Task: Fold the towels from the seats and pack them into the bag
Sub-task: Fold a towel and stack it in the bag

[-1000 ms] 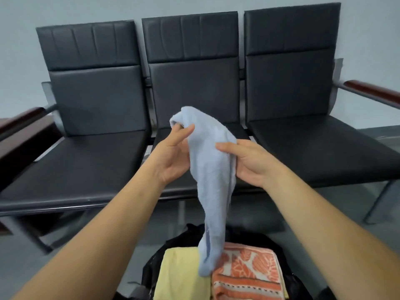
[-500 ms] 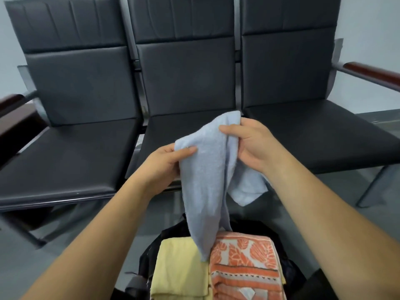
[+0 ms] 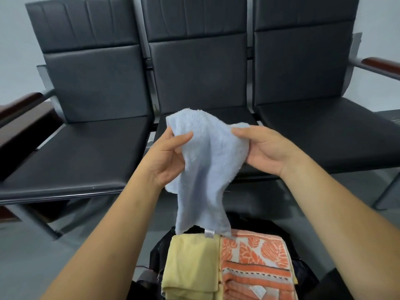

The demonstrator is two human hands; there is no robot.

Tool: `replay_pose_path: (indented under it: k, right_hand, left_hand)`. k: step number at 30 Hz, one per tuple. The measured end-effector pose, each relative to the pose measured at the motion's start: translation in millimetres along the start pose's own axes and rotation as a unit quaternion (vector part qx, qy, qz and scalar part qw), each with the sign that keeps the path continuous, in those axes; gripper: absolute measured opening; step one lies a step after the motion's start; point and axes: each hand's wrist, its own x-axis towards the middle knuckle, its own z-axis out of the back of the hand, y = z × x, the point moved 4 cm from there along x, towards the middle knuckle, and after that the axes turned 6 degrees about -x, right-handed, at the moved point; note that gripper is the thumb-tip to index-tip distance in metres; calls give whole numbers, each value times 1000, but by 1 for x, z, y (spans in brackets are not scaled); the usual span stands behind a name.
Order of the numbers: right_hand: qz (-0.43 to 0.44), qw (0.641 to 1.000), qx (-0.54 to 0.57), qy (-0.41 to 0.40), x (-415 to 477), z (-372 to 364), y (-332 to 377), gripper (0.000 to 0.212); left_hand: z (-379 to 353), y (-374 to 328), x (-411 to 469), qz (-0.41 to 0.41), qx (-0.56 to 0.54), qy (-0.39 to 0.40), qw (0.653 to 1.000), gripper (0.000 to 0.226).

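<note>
Head camera looks down on the pale blue towel (image 3: 207, 161), held in the air between the seats (image 3: 86, 152) and the open bag (image 3: 159, 254). Its lower edge hangs just over the yellow towel (image 3: 190, 263) and orange patterned towel (image 3: 255, 267) lying packed inside. Left hand (image 3: 166, 156) and right hand (image 3: 266, 150) each pinch an upper edge, thumbs in front, probably to spread it for folding. Their other fingers hide behind the cloth, and the bag's lower part is cut off.
</note>
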Motion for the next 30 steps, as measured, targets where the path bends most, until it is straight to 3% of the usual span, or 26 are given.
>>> replay_pose_path:
  k: [4,8,12,15,18,20,23,25,28,30]
  right_hand:
    - [24,999,21,-41,-2,6,7,43]
    - [4,994,-53,-93,-5,4,4,23]
    - [-2,993,-44,-112,-6,9,6,16]
    - [-16,997,52,-63,-5,14,4,38]
    - [-1,998,49,-38,-6,17,8,36]
    - [17,998,31,-58,-5,23,9,38]
    - [50,988,-56,-136,-4,34,13,16]
    - [59,973,-142,-175,-5,33,14,8]
    - [43,965,-194,-171,-6,24,12,14]
    - [23,977,-140,-160,-5,24,8,22]
  left_hand:
    - [11,-12,-1,-22,125,-27,992,49]
    - [18,-14,-4,-24,333,-49,941,27]
    - [18,-16,-6,-39,336,-87,937,19]
    - [21,-12,-4,-35,284,-119,951,20]
    - [17,-12,-1,-11,172,-33,985,41]
    - [12,-15,-2,-13,152,21,988,52]
    - [14,-21,-5,-49,256,-49,964,30]
    - [20,-24,-8,-81,367,-122,918,18]
    - [25,-28,-9,-114,418,-166,886,13]
    - [28,-29,-8,-100,418,-168,887,16]
